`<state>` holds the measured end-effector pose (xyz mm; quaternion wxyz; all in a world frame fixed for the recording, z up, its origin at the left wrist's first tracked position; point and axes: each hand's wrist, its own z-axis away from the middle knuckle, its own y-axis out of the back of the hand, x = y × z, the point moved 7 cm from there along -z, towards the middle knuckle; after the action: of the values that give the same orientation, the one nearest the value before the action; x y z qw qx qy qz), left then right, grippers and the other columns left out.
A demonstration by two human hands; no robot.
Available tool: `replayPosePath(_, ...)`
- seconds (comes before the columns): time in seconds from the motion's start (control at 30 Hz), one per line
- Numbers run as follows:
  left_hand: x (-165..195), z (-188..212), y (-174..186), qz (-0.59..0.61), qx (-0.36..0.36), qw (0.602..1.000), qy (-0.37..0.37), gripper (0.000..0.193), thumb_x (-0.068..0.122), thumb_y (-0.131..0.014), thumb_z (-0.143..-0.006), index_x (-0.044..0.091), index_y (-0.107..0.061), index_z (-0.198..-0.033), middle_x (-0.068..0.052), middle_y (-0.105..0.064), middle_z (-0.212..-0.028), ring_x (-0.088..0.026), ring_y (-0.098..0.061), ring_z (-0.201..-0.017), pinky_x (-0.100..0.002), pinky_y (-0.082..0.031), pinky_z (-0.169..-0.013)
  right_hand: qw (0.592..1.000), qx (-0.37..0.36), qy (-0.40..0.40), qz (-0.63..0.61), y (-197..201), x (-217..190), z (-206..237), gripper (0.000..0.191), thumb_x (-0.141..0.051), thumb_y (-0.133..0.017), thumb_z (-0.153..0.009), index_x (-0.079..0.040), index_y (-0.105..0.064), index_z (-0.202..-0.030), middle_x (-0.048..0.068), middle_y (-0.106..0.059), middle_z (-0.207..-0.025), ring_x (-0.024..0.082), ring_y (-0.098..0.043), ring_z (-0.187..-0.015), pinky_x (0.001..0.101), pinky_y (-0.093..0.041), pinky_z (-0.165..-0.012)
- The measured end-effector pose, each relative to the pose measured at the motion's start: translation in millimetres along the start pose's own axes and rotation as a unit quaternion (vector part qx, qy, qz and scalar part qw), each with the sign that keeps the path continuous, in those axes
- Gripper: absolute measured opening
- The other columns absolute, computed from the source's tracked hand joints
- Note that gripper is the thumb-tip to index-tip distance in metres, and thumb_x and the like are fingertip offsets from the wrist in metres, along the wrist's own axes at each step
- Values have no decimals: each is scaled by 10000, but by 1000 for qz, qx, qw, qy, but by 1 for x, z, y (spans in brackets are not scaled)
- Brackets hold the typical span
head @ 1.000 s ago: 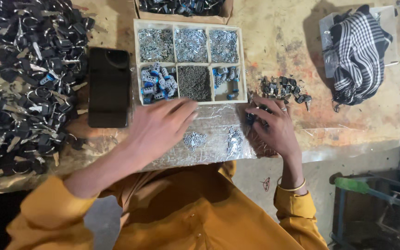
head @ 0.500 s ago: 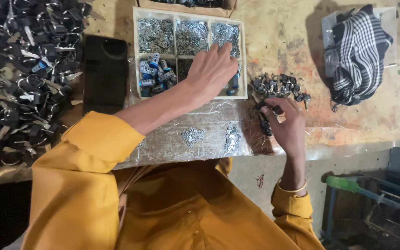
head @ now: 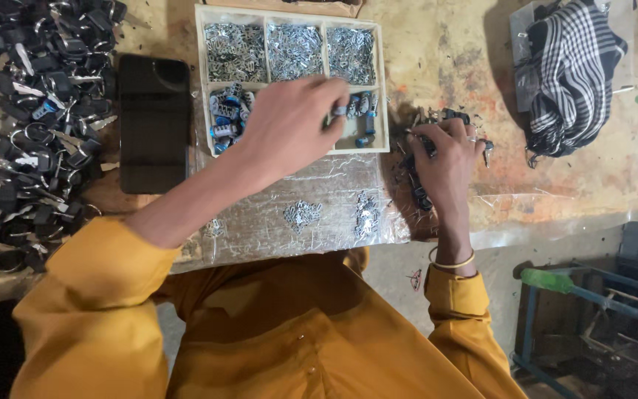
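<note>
- The left hand [head: 289,122] reaches over the sectioned tray [head: 385,89], fingers curled narrow, tips pinched on a small blue and silver part [head: 340,111] above the tray's lower right section.
- Under the palm lies the lower middle section, mostly hidden; to the wrist side of it, the lower left section holds more blue and silver parts [head: 224,118].
- Beyond the knuckles — the far row — three sections are filled with small silver metal pieces [head: 293,50].
- The right hand [head: 444,159] rests on the workbench [head: 444,44] just beside the tray's right wall, fingers bent around a dark small part [head: 419,144]; how tightly it grips I cannot tell.
- Past its fingertips sits a little heap of dark parts [head: 455,117].
- Near the heels of both hands, on a sheet of clear plastic [head: 319,214], lie two small clusters of silver pieces [head: 303,214].
- Outward of the left forearm lies a black phone [head: 153,122], and further out a large pile of black keys and fobs [head: 23,125].
- Well apart from the right hand, up and outward, lies a checked black and white cloth [head: 566,74].
</note>
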<state>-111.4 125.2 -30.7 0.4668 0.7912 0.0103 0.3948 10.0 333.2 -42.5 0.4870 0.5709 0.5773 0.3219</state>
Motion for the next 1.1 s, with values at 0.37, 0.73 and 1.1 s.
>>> replayPosePath(0.37, -4, 76, 63, 151, 113, 982, 14, 146, 121, -756, -1005, 70, -738, -1140, -69, -770, -1047, -131, -738, -846, -265, -538, -626, 946, -31, -60, -318, 12, -16, 45, 92, -88, -729, -1014, -23, -689, -962, 31, -757, -967, 57, -652, -766, 217, -474, -617)
replayPosePath(0.73, -38, 80, 52, 334, 147, 926, 91, 175, 38, -776, -997, 33, -760, -1171, -89, -781, -1093, -115, -761, -940, -228, -632, -748, 988, -72, 62, -121, 6, -108, 29, 213, -183, -831, -866, -106, -755, -1050, 107, -709, -1024, 221, -677, -665, 336, -520, -569)
replayPosePath(1.1, -52, 92, 57, 372, 185, 903, 105, 239, 2, -788, -947, 0, -744, -1182, -101, -782, -1096, -129, -756, -977, -256, -652, -834, 965, -114, 192, -135, -28, -162, -60, 149, -171, -855, -829, -92, -784, -933, 89, -650, -919, 310, -643, -887, 445, -471, -767)
